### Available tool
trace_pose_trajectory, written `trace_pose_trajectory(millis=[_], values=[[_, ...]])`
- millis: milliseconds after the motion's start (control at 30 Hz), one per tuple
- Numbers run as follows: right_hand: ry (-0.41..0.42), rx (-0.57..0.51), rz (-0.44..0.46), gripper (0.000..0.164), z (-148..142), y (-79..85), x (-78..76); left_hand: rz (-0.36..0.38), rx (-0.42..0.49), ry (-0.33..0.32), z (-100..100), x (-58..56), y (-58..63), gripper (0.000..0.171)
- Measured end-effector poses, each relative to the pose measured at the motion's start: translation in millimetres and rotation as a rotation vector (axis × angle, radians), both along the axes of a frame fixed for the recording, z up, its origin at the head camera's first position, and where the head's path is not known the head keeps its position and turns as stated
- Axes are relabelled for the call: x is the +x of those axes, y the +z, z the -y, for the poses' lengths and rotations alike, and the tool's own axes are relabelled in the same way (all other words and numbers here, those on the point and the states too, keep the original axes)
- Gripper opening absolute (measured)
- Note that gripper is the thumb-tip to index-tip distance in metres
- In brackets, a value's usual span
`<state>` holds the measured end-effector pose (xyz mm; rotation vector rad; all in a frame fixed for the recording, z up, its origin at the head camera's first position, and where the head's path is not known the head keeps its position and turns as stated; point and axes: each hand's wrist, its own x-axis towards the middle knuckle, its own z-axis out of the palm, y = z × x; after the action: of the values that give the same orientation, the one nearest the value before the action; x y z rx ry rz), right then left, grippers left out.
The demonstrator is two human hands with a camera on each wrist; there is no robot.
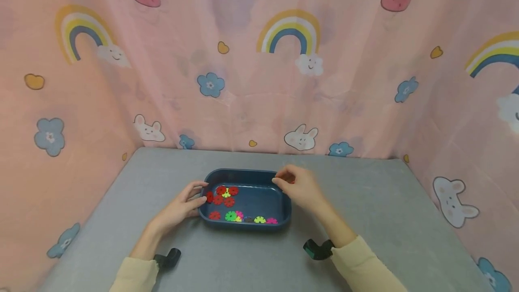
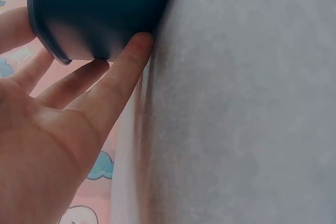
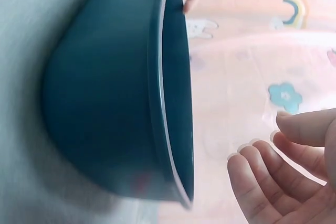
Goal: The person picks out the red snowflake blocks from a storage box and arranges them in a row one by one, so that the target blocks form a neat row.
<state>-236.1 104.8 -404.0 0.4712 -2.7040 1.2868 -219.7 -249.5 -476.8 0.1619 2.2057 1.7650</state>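
A dark blue plastic tray (image 1: 251,225) with rounded corners stands on the grey table. Flat notched plastic discs lie in it: several red ones (image 1: 218,199) towards the left, and green (image 1: 230,216), yellow (image 1: 260,220) and pink (image 1: 271,221) ones along the near side. My left hand (image 1: 184,204) grips the tray's left end, some digits over the rim and others against the outer wall (image 2: 105,14). Above the far right corner hovers my right hand (image 1: 302,188), apart from the rim (image 3: 160,77), fingers loosely bent. In the right wrist view nothing shows between its fingertips (image 3: 236,157).
A pink patterned curtain (image 1: 243,116) hangs behind the table (image 1: 365,202) and along both sides. Black devices sit at both wrists, the left one (image 1: 172,258) and the right one (image 1: 318,250). A small red patch (image 1: 293,182) by the right hand is too small to identify.
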Motion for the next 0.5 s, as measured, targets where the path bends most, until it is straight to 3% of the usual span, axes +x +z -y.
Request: trace_pose_trajectory(millis=[233,500], values=[[0.051,-0.031,0.052,0.010,27,-6.5,3.9,0.002,0.001,0.003,0,1.4,0.0,0.049],[0.244,-0.019,0.050,0.009,60,-19.5,3.0,0.000,-0.007,0.002,1,0.7,0.6,0.050]])
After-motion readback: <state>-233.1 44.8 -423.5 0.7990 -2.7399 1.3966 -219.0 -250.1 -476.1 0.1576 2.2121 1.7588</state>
